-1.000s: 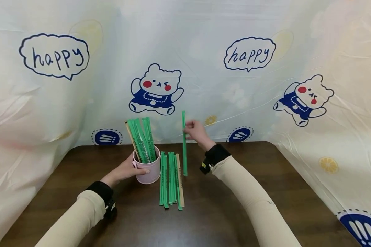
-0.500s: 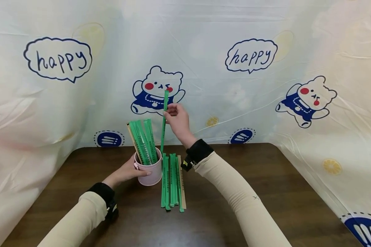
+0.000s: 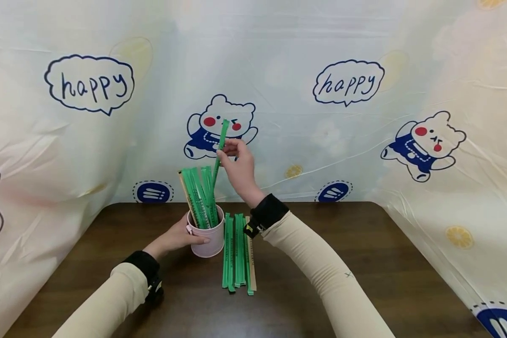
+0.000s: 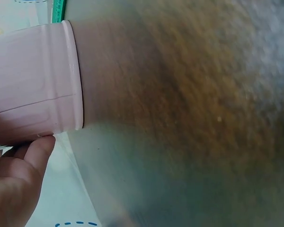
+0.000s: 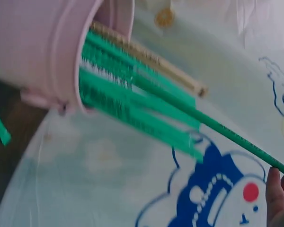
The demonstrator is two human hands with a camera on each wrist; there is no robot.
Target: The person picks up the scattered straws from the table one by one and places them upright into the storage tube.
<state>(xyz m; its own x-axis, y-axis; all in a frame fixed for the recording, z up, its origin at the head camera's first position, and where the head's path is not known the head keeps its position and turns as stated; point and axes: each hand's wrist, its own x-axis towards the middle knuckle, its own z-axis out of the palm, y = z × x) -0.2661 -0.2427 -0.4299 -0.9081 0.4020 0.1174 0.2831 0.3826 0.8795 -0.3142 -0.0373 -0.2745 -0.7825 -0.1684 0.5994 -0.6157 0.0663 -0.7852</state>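
Observation:
A pink bucket (image 3: 208,241) stands on the table with several green sticks and a tan one (image 5: 151,59) leaning in it. My left hand (image 3: 178,237) grips the bucket's left side, thumb across its front; in the left wrist view its fingers touch the pink wall (image 4: 28,85). Above the bucket, my right hand (image 3: 240,166) pinches one long green stick (image 3: 222,136) near its upper end. That stick slants down, its lower part over the bucket's opening among the others; its tip is hidden. To the bucket's right, more green sticks (image 3: 239,253) and a tan one (image 3: 252,263) lie side by side.
The dark wooden table (image 3: 321,272) extends around the bucket. A pale patterned cloth (image 3: 279,70) with bears and lettering hangs behind the table and along both sides.
My right hand has carried its green stick leftward and up from beside the lying sticks to above the bucket, where it now tilts. My left hand keeps its grip. The head view has shifted slightly.

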